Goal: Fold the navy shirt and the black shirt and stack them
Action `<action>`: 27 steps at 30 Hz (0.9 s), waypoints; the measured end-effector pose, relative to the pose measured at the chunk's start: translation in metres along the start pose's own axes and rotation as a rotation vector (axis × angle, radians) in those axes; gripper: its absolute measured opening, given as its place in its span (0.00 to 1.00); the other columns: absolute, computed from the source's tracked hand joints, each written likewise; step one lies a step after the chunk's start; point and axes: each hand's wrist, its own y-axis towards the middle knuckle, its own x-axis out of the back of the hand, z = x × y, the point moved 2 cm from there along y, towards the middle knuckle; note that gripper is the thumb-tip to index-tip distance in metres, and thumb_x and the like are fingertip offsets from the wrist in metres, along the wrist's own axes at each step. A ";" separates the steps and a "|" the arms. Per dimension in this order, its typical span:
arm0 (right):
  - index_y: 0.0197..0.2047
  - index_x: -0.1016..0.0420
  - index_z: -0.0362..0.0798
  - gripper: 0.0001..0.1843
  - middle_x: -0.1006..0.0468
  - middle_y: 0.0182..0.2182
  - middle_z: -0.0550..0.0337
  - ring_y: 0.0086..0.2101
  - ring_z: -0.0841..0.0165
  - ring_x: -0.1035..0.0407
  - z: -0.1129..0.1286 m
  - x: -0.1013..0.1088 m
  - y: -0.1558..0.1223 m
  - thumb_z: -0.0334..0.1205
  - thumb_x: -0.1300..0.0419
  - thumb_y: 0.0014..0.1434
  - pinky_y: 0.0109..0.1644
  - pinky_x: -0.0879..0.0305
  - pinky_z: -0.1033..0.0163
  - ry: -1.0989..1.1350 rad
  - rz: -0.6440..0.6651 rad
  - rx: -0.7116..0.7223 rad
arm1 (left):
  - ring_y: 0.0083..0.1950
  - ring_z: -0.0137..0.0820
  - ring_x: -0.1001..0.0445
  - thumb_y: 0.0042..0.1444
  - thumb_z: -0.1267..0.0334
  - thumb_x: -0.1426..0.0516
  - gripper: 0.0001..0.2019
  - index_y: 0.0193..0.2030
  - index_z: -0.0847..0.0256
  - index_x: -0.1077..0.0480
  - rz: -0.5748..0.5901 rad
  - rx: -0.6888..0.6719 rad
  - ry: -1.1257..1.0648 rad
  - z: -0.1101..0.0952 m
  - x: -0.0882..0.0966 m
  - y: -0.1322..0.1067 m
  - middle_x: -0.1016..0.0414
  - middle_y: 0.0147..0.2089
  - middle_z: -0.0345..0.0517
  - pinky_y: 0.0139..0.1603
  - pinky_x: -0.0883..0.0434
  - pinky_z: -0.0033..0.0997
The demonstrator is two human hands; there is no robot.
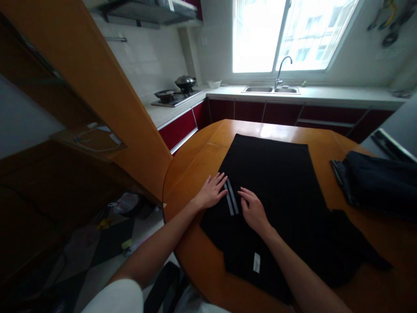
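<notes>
A black garment (276,191) lies spread flat on a round wooden table (192,165). It has two light stripes near its left edge and a small white label near the front. My left hand (211,191) rests flat on the garment's left edge, fingers stretched out beside the stripes. My right hand (253,209) lies flat on the cloth just right of the stripes, fingers also extended. Neither hand grips anything.
A folded dark garment (378,182) sits at the table's right side. Behind are a kitchen counter with a sink (272,89), a stove with pans (177,93), and red cabinets. A wooden partition (97,87) stands at left; bags lie on the floor.
</notes>
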 end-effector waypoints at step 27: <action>0.52 0.17 0.46 0.20 0.25 0.60 0.49 0.63 0.60 0.35 0.018 0.002 0.004 0.29 0.45 0.61 0.69 0.41 0.51 -0.078 0.020 0.012 | 0.78 0.48 0.56 0.72 0.51 0.60 0.27 0.73 0.54 0.42 -0.060 0.070 -0.060 0.036 -0.013 0.094 0.49 0.77 0.50 0.73 0.55 0.65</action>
